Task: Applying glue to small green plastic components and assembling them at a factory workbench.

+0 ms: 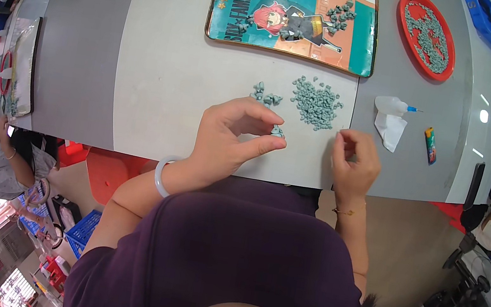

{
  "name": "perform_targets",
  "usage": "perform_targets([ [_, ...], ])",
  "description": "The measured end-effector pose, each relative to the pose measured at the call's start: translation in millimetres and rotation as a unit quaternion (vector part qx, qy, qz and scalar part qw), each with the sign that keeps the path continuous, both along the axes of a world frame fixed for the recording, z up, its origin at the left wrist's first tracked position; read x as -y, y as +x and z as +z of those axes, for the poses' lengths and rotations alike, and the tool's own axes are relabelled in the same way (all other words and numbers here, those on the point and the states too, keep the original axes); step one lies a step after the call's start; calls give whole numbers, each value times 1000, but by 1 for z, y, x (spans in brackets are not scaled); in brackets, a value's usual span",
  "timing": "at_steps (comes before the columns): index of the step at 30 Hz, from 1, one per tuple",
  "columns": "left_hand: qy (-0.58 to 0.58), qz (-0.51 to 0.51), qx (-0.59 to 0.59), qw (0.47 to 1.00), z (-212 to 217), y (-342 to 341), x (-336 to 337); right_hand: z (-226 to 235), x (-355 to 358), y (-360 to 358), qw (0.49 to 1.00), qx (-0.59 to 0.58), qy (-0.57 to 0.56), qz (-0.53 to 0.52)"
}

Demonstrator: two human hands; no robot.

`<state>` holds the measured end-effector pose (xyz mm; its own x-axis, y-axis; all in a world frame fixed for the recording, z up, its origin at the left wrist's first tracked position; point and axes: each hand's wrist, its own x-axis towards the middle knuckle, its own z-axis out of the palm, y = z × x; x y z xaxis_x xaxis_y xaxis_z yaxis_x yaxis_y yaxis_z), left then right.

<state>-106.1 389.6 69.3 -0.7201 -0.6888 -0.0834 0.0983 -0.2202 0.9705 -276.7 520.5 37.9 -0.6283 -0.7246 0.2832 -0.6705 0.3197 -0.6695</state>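
Note:
Above the near part of the white table, my left hand (228,135) pinches a small grey-green piece (278,131) between thumb and fingertips. My right hand (356,164) is near the table's front edge with its fingers curled together; whatever they may hold is too small to make out. Just beyond the hands lies a pile of small grey-green pieces (316,104). A smaller cluster of larger, similar pieces (265,97) sits left of it, right behind my left hand.
Farther back lies a printed tray (233,7) bearing several piece clusters. A red round plate (402,14) at the far right holds more pieces. A squeeze bottle with a blue needle tip (390,104), a white tissue (390,131) and a lighter (430,146) lie at right. Other people sit at both sides.

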Motion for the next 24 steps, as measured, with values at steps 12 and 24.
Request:
perform_targets([
  [12, 17, 2, 9, 1000, -1, 1, -1, 0, 10, -18, 990, -62, 75, 100],
  [24, -25, -22, 10, 999, -6, -1, -2, 5, 14, -21, 976, -112, 96, 157],
])
